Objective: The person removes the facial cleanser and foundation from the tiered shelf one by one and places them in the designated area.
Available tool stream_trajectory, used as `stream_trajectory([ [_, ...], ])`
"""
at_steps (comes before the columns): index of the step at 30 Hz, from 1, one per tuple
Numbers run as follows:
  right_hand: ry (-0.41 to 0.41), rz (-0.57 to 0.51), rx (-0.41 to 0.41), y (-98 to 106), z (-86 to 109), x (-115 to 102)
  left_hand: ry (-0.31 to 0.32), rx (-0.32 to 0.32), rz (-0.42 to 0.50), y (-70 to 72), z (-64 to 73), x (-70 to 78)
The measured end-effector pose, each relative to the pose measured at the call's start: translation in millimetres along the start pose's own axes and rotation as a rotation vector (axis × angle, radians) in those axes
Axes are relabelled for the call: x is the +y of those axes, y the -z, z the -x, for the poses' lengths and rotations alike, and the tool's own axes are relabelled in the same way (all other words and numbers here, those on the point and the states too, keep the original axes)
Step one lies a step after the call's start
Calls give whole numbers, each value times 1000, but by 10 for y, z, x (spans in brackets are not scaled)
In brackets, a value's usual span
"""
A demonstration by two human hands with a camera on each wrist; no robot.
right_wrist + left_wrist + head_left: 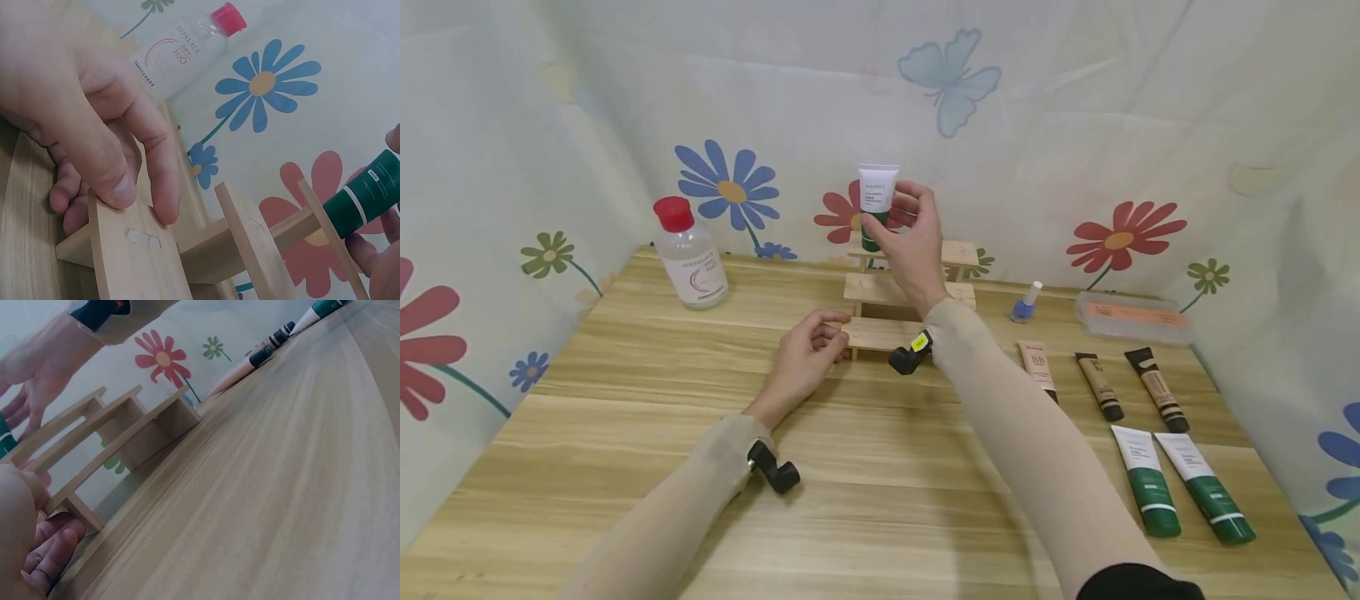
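A small three-step wooden rack [880, 334] stands toward the back of the table. My left hand [805, 357] grips the left end of its lowest step. In the right wrist view, that hand's thumb lies on top of the board [140, 265], with other fingers beside and below it. Over the left part of the top step, my right hand [919, 246] holds a white-and-green squeeze tube [877, 188] upright between thumb and fingers. The tube's green end [359, 203] is right at the top board in the right wrist view.
Left of the rack stands a clear bottle with a red cap [674, 214]. To the right are a blue nail polish bottle [1024, 308], a flat plastic case [1135, 318], a pink BB tube [1036, 364], two beige-and-black tubes [1099, 385] and two larger green-and-white tubes [1150, 483]. A flowered curtain [1037, 108] hangs behind.
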State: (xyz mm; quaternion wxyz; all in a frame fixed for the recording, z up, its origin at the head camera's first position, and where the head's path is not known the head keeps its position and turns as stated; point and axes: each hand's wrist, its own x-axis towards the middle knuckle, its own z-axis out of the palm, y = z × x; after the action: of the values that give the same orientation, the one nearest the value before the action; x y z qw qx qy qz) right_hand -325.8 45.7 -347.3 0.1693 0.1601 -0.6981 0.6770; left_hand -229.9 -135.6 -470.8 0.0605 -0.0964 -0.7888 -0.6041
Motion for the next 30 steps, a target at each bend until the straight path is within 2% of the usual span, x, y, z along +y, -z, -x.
stream_trajectory([
  [16,-41,73,1,-34,-19,21,-9,1,5,-3,5,-2],
  [30,3,68,19,13,2,-49,1,-4,-3,-2,4,-11],
])
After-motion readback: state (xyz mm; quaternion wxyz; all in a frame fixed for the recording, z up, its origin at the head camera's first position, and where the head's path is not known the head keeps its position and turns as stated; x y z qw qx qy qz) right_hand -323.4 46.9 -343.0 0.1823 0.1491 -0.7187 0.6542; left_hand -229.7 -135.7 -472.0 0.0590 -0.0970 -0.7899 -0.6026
